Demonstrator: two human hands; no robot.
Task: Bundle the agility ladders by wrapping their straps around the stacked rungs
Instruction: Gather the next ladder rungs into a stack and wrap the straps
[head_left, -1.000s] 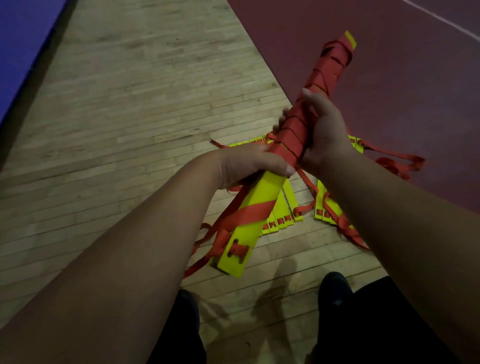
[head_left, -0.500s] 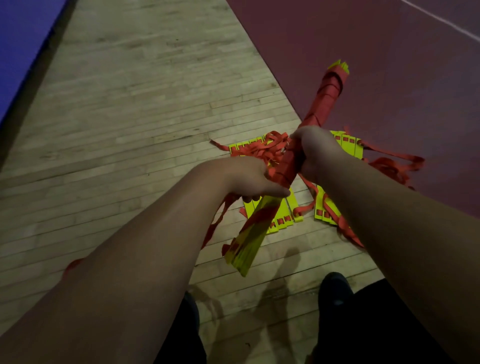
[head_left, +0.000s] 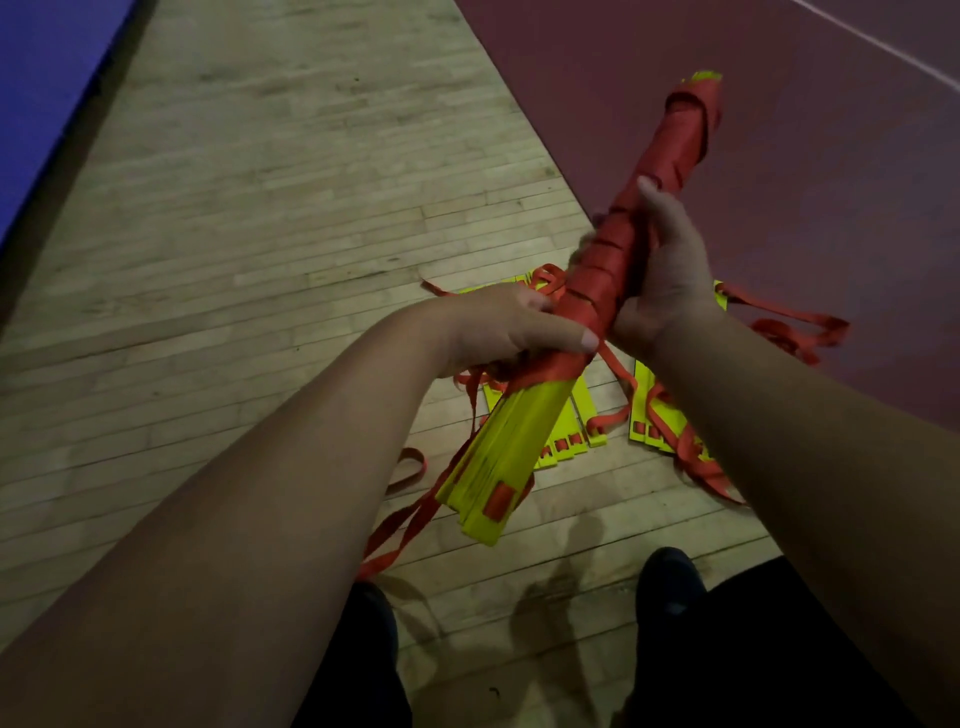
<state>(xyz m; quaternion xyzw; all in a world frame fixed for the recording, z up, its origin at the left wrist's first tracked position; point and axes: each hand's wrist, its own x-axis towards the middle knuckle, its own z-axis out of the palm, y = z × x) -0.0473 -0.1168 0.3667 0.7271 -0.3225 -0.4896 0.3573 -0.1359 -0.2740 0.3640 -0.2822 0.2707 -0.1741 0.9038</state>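
I hold a stack of yellow ladder rungs (head_left: 514, 447) slanting from lower left to upper right, its upper two thirds covered by wound orange strap (head_left: 675, 145). My left hand (head_left: 498, 327) grips the bundle just above the bare yellow end, thumb laid across the strap. My right hand (head_left: 660, 280) clasps the wrapped part from the right side. A loose strap tail (head_left: 405, 525) hangs from the bundle down toward the floor.
More yellow rungs (head_left: 587, 421) with tangled orange straps (head_left: 795, 332) lie on the wooden floor (head_left: 260, 208) below the bundle. Dark red court surface (head_left: 779, 156) is to the right, a blue mat (head_left: 36, 78) at far left. My dark shoes (head_left: 670, 587) stand near the bottom.
The bundle has rotated and tilted up again, its flat yellow end showing more broadly. My right hand slid higher along the wrapped part; the strap wrap has advanced toward the lower end.
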